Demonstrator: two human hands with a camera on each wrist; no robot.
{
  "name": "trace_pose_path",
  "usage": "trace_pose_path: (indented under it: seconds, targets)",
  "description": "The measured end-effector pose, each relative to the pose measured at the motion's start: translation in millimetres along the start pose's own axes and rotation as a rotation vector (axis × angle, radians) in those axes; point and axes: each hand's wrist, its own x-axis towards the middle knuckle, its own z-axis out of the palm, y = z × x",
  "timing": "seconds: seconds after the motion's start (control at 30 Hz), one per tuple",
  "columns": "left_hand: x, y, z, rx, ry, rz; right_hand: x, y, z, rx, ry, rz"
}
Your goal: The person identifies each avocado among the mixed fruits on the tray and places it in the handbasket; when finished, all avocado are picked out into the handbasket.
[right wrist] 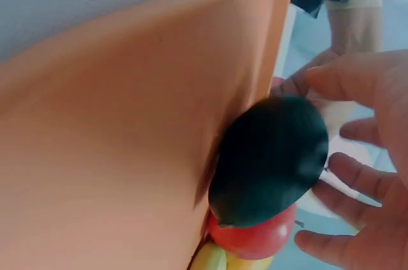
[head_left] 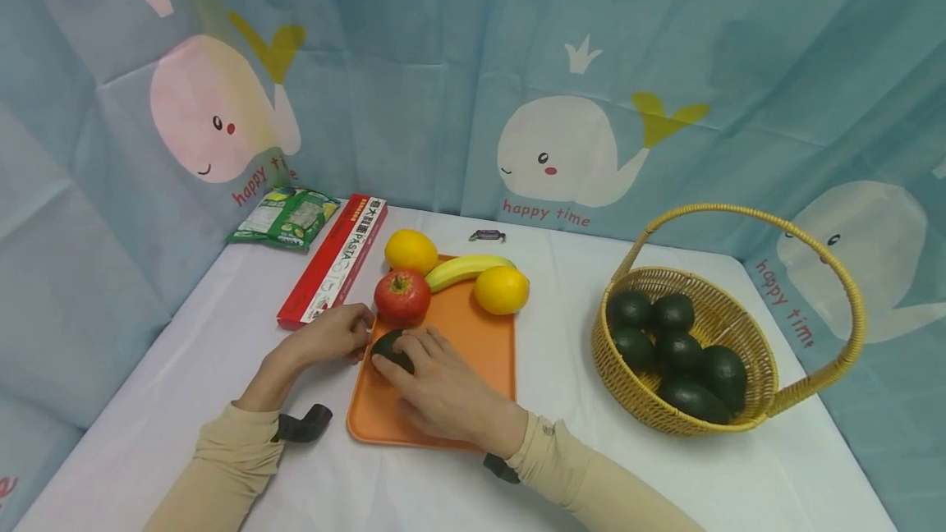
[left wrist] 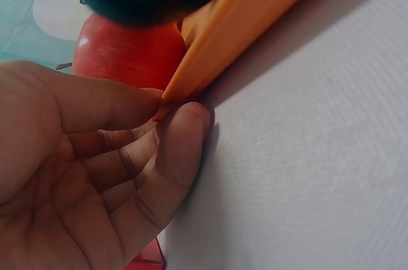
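Note:
On the orange tray (head_left: 473,368) a dark green avocado (head_left: 388,349) lies near the left edge, just in front of a red apple (head_left: 402,296). My right hand (head_left: 451,388) is over the avocado; in the right wrist view its relaxed fingers (right wrist: 360,174) are spread around the avocado (right wrist: 271,162) with a gap at the thumb. My left hand (head_left: 334,333) pinches the tray's left rim, and the left wrist view shows thumb and fingers meeting on that rim (left wrist: 210,47). A banana (head_left: 467,268) and two yellow fruits (head_left: 502,290) sit at the tray's far end.
To the right stands a wicker basket (head_left: 613,368) with a tall handle, holding several avocados (head_left: 678,351). A red pasta box (head_left: 332,261) and a green snack bag (head_left: 287,217) lie at the back left. A small wrapped candy (head_left: 488,235) is behind the tray.

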Motion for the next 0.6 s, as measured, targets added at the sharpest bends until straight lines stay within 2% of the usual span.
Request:
trace_pose_path:
  seconds: [0.1, 0.27, 0.5, 0.6]
  targets:
    - [0.4, 1.1, 0.5, 0.002, -0.004, -0.012, -0.1, 0, -2, -0.002, 0.006, 0.025]
    - [-0.1, 3.1, 0.5, 0.001, -0.010, -0.028, -3.7, 0, -2, 0.018, -0.033, 0.057]
    - [-0.2, 2.8, 0.5, 0.004, -0.002, -0.014, -10.3, 2, 1, -0.060, 0.008, 0.063]
    - [0.4, 1.3, 0.6, 0.010, 0.003, -0.004, -15.9, 6, -1, -0.041, -0.004, 0.087]
